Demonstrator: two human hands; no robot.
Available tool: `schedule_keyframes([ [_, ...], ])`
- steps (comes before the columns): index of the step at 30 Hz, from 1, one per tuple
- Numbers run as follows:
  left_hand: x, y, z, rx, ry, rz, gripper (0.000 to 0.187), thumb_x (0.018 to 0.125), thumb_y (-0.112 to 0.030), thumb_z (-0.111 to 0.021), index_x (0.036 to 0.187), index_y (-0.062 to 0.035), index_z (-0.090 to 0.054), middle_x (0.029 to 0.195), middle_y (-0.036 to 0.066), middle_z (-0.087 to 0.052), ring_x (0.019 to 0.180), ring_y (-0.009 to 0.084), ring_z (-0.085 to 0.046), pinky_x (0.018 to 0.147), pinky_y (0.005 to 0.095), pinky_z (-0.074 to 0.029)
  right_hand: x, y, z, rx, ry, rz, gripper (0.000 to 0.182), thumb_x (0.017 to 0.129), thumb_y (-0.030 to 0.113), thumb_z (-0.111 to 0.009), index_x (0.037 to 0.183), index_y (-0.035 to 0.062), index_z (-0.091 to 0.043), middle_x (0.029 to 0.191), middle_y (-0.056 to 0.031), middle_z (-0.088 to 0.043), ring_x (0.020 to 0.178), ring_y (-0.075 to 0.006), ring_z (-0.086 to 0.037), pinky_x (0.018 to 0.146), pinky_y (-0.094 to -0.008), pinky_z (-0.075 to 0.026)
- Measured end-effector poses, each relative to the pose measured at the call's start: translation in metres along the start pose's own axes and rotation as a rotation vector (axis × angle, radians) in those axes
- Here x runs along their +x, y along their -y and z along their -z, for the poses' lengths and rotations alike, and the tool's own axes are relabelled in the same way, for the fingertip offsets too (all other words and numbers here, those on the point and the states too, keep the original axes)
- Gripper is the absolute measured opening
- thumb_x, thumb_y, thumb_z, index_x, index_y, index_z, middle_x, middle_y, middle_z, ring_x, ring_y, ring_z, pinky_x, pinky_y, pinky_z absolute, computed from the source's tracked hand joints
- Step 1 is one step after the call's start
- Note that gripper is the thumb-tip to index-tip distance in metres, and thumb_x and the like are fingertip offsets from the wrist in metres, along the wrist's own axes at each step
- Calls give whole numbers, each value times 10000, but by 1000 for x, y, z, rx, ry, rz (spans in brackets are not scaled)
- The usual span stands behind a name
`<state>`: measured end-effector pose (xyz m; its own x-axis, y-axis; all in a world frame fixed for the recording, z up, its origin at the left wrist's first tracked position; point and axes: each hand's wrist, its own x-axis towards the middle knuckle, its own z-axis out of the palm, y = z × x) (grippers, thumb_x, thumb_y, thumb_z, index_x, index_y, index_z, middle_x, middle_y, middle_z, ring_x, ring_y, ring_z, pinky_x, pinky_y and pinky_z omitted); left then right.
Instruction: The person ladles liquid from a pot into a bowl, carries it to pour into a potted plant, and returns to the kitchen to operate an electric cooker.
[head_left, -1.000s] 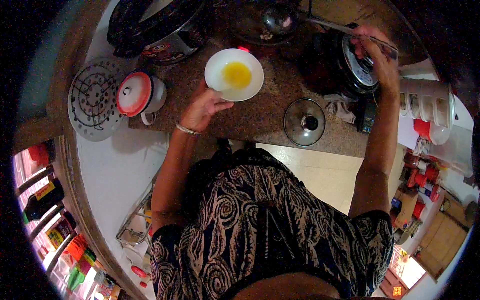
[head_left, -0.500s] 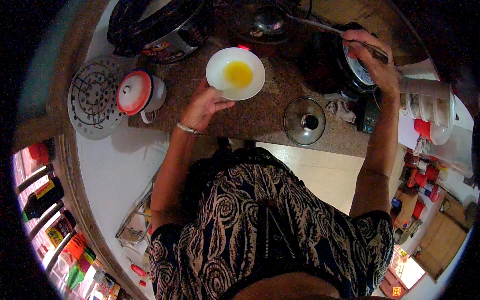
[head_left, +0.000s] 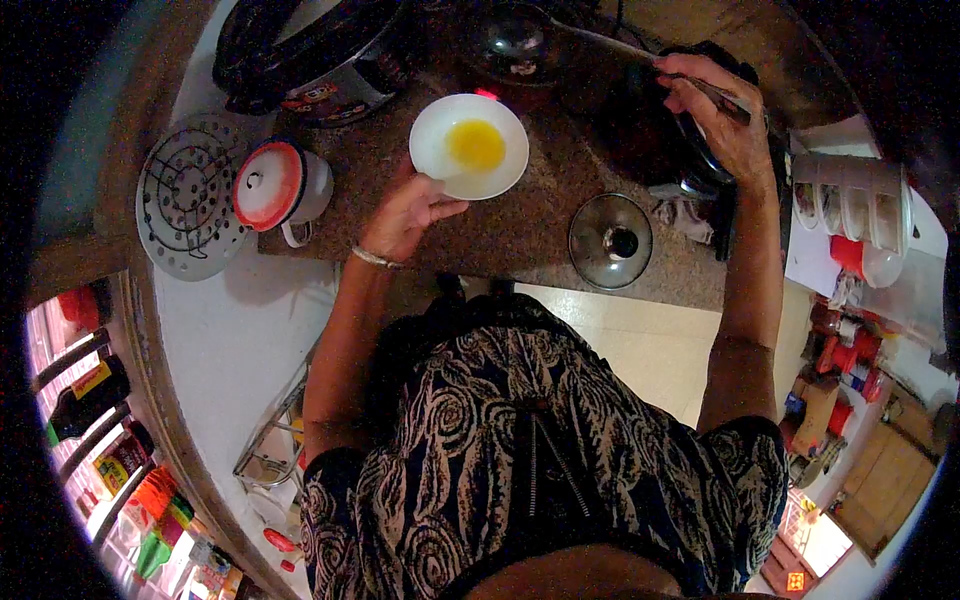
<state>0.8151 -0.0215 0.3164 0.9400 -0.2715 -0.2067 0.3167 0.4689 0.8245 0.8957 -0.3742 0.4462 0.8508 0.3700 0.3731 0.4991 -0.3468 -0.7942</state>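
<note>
Head view: one left hand (head_left: 400, 222) with one round white bowl (head_left: 430, 140), one right hand (head_left: 722, 120) with one long grey metal tool (head_left: 610, 42).
The left fingers are pinched nearly closed on the bowl's near edge; one yellow puddle (head_left: 475, 147) sits just past the fingertips. The right fingers curl tight round the tool. One round glass lid (head_left: 590, 250) with a black knob (head_left: 622, 242) lies between the hands. Under the fingers is a speckled brown counter (head_left: 530, 235); the room is dim with a pale floor (head_left: 620, 340).

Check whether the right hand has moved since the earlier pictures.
Yes: the right hand has shifted leftward, judged against the glass lid, which lies in practically the same spot.
</note>
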Motion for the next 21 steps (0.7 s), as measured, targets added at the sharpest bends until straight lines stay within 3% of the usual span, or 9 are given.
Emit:
schedule_keyframes([
  [5, -2, -9, 4, -9, -15, 2, 561, 823, -191, -544, 1320, -123, -294, 1203, 88, -499, 999, 259, -570, 845, 452, -481, 4, 9, 8, 0, -36, 31, 197, 857, 62, -573, 1043, 26, -626, 1043, -54, -618, 898, -142, -580, 767, -273, -502],
  [7, -5, -15, 10, -1, 2, 17, 534, 826, -196, -549, 1301, -120, -316, 1188, 91, -512, 993, 259, -575, 840, 450, -485, 9, 22, 7, -109, -68, 74, 193, 841, 34, -559, 1018, -13, -618, 919, -78, -634, 768, -123, -586, 710, -224, -471],
  [10, -8, -22, 19, -46, 23, 15, 498, 823, -187, -551, 1270, -112, -346, 1169, 93, -524, 982, 257, -580, 833, 449, -489, 17, 30, 7, -132, -73, 128, 199, 839, 31, -553, 1023, -12, -615, 905, -77, -639, 758, -128, -584, 715, -229, -464],
  [11, -9, -26, 20, -47, 22, 13, 498, 823, -187, -551, 1270, -112, -346, 1169, 93, -524, 982, 257, -580, 833, 449, -489, 19, 33, 8, -132, -72, 130, 199, 839, 31, -553, 1023, -12, -615, 905, -77, -639, 758, -128, -584, 715, -229, -464],
  [13, -12, -32, 22, -50, 7, 8, 490, 822, -184, -554, 1262, -106, -351, 1163, 93, -527, 977, 257, -583, 834, 451, -487, 22, 39, 10, -112, -100, -4, 191, 819, 31, -597, 1006, 20, -637, 993, -59, -641, 927, -145, -586, 818, -255, -466],
  [21, -15, -43, 20, -32, -19, 31, 527, 823, -182, -550, 1288, -115, -313, 1190, 85, -487, 1004, 242, -554, 850, 451, -474, 24, 55, 15, -75, -30, -36, 175, 834, 57, -578, 992, 16, -641, 946, -57, -637, 855, -141, -584, 790, -257, -468],
])
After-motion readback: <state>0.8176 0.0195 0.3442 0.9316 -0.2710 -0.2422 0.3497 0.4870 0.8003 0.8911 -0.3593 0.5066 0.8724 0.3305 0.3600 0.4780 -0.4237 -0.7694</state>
